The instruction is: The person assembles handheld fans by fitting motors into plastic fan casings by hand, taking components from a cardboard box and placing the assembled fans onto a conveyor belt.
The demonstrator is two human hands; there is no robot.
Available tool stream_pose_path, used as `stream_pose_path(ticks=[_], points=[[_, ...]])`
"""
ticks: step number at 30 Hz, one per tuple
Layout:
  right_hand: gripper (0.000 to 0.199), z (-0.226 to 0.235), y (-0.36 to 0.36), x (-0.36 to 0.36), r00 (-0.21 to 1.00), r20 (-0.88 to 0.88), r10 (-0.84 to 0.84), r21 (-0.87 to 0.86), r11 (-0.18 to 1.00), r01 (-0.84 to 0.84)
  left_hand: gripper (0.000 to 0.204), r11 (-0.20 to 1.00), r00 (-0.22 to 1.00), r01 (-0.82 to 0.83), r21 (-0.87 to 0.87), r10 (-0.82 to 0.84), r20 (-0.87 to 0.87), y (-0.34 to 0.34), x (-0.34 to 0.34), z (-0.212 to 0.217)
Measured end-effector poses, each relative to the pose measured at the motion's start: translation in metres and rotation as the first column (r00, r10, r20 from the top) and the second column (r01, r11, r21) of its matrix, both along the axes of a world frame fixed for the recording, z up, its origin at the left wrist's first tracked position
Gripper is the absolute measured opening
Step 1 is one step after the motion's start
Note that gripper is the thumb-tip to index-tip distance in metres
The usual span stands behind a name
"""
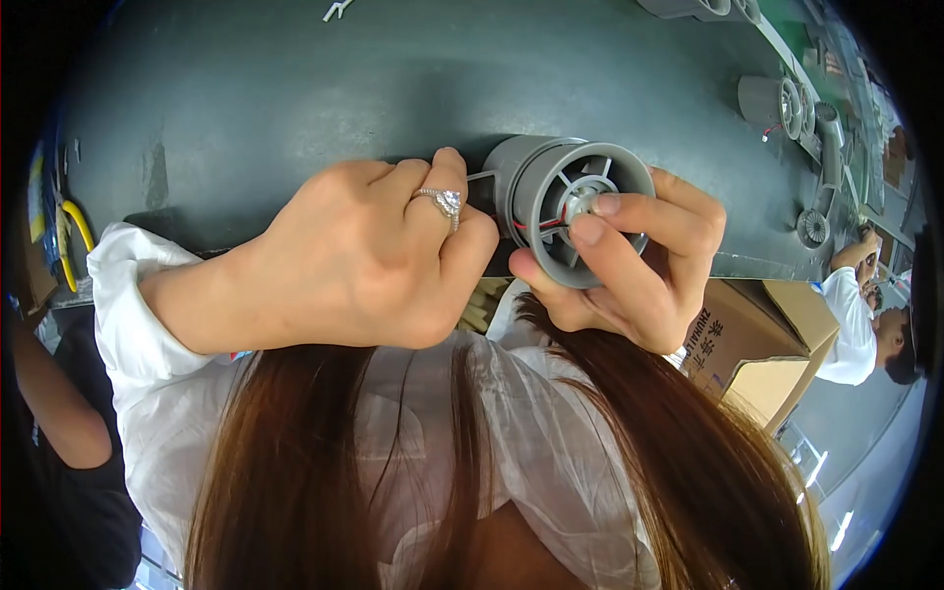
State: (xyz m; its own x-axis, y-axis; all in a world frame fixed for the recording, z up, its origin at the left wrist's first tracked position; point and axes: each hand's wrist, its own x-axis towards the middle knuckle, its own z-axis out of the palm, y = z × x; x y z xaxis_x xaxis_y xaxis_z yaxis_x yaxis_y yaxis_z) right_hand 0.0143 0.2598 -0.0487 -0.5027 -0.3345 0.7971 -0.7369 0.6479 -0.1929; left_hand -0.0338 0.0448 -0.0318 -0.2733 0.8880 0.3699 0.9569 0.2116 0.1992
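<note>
My right hand (649, 246) grips a grey cylindrical fan housing (526, 187) near the table's front edge. Its thumb and fingers reach over the open round end, onto the hub (584, 202) at the centre of the spokes. A red wire (539, 225) and a darker one run from the hub to the housing wall. To the left of the housing, my left hand (383, 251) is closed, with a ring on one finger. A thin grey rod (481, 175) sticks out from its fingers and meets the housing's side; its other end is hidden in the hand.
More grey cylindrical housings (772, 103) and a grey handle-shaped part (829, 147) lie at the right of the dark table (374, 88). Yellow-handled pliers (76, 231) are at the left edge. Below the table stands an open cardboard box (752, 339). Other people sit on both sides.
</note>
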Motion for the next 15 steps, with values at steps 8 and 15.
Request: stream_pose_path(ticks=[8, 15], points=[[0.045, -0.004, -0.003, 0.007, 0.997, 0.056, -0.059, -0.065, 0.996, 0.063, 0.022, 0.999, 0.998, -0.018, 0.033, 0.019, -0.058, -0.003, 0.003, -0.008], [0.075, 0.013, 0.001, 0.017, 0.99, 0.134, -0.041, 0.117, 0.993, 0.026, 0.016, 0.989, 0.982, 0.027, 0.143, 0.001, -0.19, 0.0, -0.002, -0.01]])
